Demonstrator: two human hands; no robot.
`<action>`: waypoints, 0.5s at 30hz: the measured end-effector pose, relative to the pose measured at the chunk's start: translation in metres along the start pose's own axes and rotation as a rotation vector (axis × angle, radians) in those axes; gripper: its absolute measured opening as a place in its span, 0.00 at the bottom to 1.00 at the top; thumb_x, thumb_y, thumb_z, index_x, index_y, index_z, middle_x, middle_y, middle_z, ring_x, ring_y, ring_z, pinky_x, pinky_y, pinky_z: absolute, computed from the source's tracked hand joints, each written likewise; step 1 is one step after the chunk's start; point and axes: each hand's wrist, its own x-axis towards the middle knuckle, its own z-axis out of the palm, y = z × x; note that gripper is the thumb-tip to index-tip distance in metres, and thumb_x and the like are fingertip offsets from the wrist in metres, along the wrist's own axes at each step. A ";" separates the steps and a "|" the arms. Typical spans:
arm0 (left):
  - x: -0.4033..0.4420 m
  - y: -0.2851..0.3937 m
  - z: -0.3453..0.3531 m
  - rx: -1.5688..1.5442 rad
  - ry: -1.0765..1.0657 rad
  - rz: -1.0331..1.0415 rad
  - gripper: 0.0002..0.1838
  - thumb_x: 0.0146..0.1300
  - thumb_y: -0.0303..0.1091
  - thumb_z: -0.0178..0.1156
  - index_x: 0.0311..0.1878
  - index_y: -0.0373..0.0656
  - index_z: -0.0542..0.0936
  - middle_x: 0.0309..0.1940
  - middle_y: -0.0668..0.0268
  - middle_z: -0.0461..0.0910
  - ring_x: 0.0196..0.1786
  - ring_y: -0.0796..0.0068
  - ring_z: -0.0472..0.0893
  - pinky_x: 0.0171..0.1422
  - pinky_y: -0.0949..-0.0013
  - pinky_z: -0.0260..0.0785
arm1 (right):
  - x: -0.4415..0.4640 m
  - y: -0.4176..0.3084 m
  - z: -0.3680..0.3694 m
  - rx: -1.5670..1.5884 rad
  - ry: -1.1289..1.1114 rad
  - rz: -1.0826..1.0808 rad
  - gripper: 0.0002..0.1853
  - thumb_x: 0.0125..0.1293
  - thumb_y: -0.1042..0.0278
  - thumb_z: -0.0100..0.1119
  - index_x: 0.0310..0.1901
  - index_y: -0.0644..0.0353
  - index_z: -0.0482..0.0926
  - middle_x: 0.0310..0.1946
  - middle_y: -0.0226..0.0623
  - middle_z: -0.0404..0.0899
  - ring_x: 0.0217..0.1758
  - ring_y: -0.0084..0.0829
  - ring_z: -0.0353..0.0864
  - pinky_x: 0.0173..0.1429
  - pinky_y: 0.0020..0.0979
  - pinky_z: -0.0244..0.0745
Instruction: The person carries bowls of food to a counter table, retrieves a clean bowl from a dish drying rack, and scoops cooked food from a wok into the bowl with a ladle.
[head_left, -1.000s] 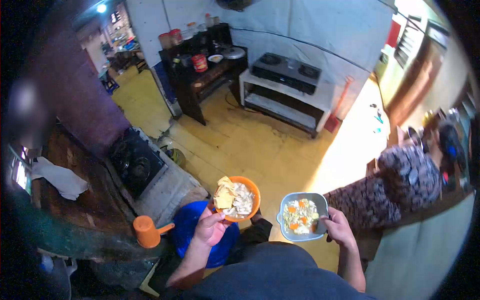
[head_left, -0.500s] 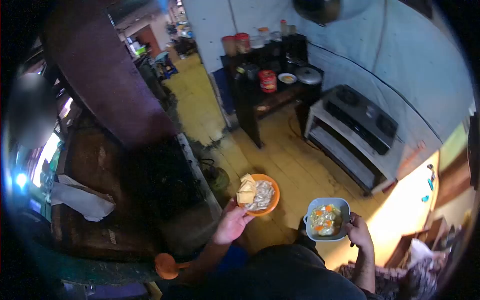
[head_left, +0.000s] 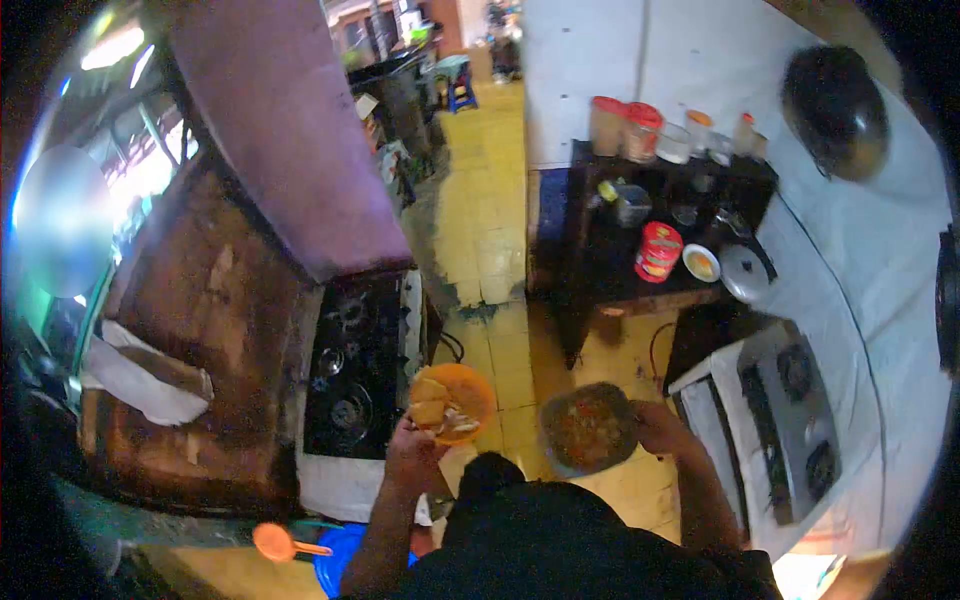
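Note:
My left hand [head_left: 412, 455] grips the near left edge of an orange bowl [head_left: 476, 395]. In the bowl are yellowish flat pieces [head_left: 430, 402] and whitish food. My right hand [head_left: 662, 430] is closed on the right side of a grey square bowl [head_left: 590, 470], which holds mixed food with orange bits, now dim and blurred. Both bowls are held apart from each other in front of my body, above the yellow floor [head_left: 515, 365].
A black stove [head_left: 350, 370] lies left of the orange bowl, beside a brown wooden counter [head_left: 220, 300] with a white cloth [head_left: 160, 390]. At right stand a dark shelf [head_left: 600, 260] with jars and a two-burner stove [head_left: 800, 430]. An orange dipper [head_left: 272, 542] is at lower left.
The view has swung to the right-hand side of the scene's left, so the shelf and second stove appear further right. The co-worker has left the view. Both bowls remain in my hands.

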 end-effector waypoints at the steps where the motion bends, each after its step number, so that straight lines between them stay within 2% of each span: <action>1: 0.023 0.009 0.006 -0.013 0.035 0.028 0.32 0.59 0.27 0.61 0.67 0.35 0.65 0.60 0.54 0.76 0.61 0.57 0.79 0.68 0.55 0.73 | 0.039 0.007 -0.009 -0.012 -0.042 -0.008 0.17 0.66 0.68 0.58 0.53 0.66 0.79 0.42 0.41 0.86 0.43 0.33 0.82 0.48 0.38 0.77; 2: 0.042 0.014 0.006 -0.025 0.070 0.056 0.33 0.58 0.24 0.61 0.68 0.35 0.64 0.61 0.54 0.75 0.61 0.57 0.79 0.68 0.56 0.73 | 0.083 0.011 -0.015 -0.043 0.037 -0.165 0.17 0.68 0.62 0.57 0.54 0.62 0.78 0.34 0.38 0.83 0.31 0.30 0.80 0.36 0.35 0.77; 4: 0.093 0.026 -0.014 0.225 0.108 0.163 0.31 0.55 0.21 0.61 0.65 0.39 0.67 0.57 0.57 0.76 0.59 0.58 0.80 0.62 0.54 0.78 | 0.172 0.003 -0.027 -0.068 0.115 -0.335 0.18 0.71 0.56 0.56 0.54 0.58 0.78 0.26 0.35 0.80 0.20 0.27 0.78 0.25 0.32 0.78; 6: 0.156 0.040 -0.040 -0.052 0.286 0.067 0.31 0.56 0.21 0.61 0.64 0.39 0.66 0.56 0.57 0.75 0.59 0.58 0.80 0.60 0.55 0.79 | 0.245 -0.020 -0.047 0.178 -0.108 0.319 0.18 0.71 0.55 0.56 0.55 0.58 0.77 0.22 0.30 0.75 0.15 0.21 0.71 0.19 0.28 0.73; 8: 0.225 0.056 -0.056 -0.058 0.292 0.088 0.31 0.56 0.21 0.62 0.65 0.39 0.66 0.56 0.57 0.75 0.58 0.58 0.80 0.59 0.56 0.79 | 0.326 0.012 -0.046 0.121 -0.126 0.225 0.18 0.71 0.56 0.56 0.56 0.58 0.77 0.21 0.31 0.75 0.14 0.22 0.71 0.16 0.28 0.72; 12: 0.389 0.113 -0.086 -0.015 0.289 0.061 0.32 0.55 0.21 0.63 0.65 0.39 0.66 0.55 0.57 0.75 0.57 0.58 0.80 0.56 0.56 0.80 | 0.489 0.045 -0.045 0.471 -0.081 0.139 0.20 0.70 0.56 0.56 0.58 0.58 0.76 0.27 0.33 0.81 0.17 0.22 0.75 0.14 0.28 0.72; 14: 0.463 0.138 -0.089 0.019 0.287 0.104 0.33 0.57 0.21 0.63 0.66 0.40 0.64 0.55 0.57 0.75 0.57 0.59 0.80 0.55 0.56 0.81 | 0.561 0.030 -0.065 0.636 -0.117 0.203 0.20 0.70 0.58 0.56 0.58 0.60 0.76 0.31 0.34 0.83 0.21 0.21 0.78 0.15 0.27 0.74; 15: 0.493 0.153 -0.093 -0.006 0.274 0.034 0.34 0.58 0.21 0.62 0.67 0.42 0.63 0.55 0.57 0.75 0.58 0.59 0.79 0.56 0.55 0.81 | 0.598 0.022 -0.075 0.683 -0.132 0.232 0.20 0.70 0.59 0.56 0.58 0.61 0.76 0.33 0.34 0.83 0.24 0.21 0.79 0.17 0.26 0.74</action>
